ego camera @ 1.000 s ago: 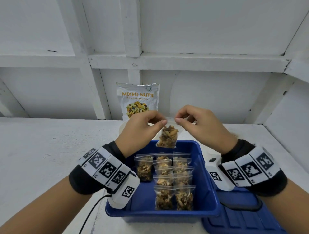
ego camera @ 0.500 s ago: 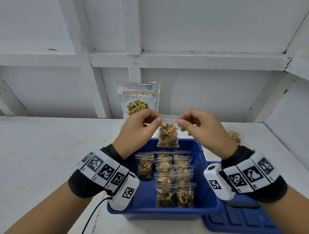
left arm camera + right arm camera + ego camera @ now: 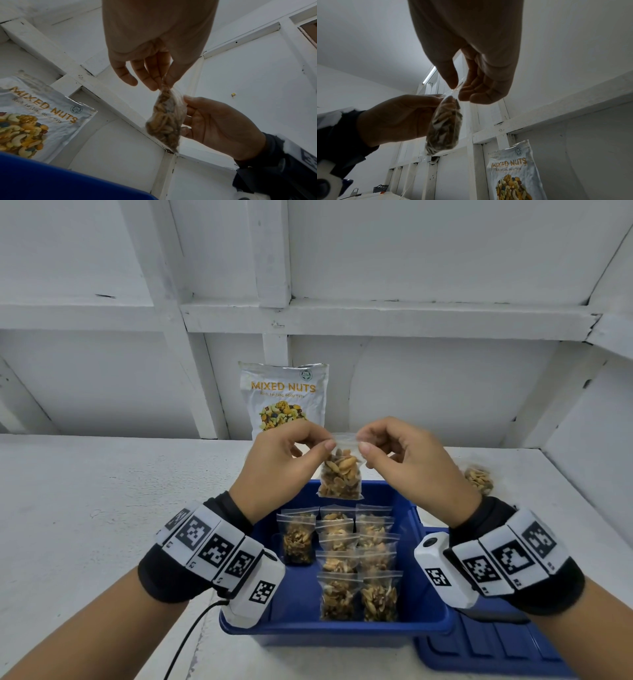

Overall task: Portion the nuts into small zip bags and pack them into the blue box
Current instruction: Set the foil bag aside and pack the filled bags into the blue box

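Sealing is the step in hand; my left hand (image 3: 287,460) and right hand (image 3: 407,460) fingers pinch the small clear nut-filled zip bag's (image 3: 340,479) top corners. Next, I judge, it goes into the blue plastic box (image 3: 428,607).

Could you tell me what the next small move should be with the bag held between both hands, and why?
Probably lower the filled zip bag into the blue box. Left hand and right hand pinch its top corners right above the box, beside the packed bags; whether the zip is shut is unclear.

Clear glossy plastic zip bag (image 3: 340,474), smooth blue plastic box (image 3: 424,594), matt white painted table (image 3: 102,508)
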Demonstrator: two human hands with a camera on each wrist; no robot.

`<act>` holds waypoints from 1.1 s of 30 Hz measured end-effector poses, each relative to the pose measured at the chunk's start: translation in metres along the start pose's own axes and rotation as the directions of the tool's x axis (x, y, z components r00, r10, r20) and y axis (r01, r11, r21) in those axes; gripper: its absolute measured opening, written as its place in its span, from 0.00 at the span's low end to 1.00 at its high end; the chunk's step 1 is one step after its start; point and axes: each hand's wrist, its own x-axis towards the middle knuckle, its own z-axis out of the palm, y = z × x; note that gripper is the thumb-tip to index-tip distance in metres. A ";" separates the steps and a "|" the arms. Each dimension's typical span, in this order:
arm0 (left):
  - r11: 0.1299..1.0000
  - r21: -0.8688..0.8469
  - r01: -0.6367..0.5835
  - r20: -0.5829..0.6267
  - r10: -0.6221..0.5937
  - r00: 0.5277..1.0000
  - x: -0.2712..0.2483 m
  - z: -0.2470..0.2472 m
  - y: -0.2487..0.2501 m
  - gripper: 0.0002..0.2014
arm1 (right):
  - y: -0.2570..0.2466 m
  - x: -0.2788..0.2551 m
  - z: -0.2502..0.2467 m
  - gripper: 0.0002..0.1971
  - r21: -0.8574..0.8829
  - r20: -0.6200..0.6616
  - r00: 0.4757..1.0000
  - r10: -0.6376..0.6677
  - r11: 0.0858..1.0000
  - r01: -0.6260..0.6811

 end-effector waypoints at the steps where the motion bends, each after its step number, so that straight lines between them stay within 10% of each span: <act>1: 1.000 -0.007 0.004 0.003 -0.004 1.000 0.000 0.000 0.001 0.04 | 0.000 0.000 0.000 0.08 -0.004 0.005 1.000 -0.004 1.000 0.004; 33: 0.997 0.020 -0.069 0.069 0.067 0.995 -0.001 0.003 0.004 0.03 | -0.006 -0.001 0.009 0.02 -0.111 -0.015 0.996 -0.090 0.990 0.088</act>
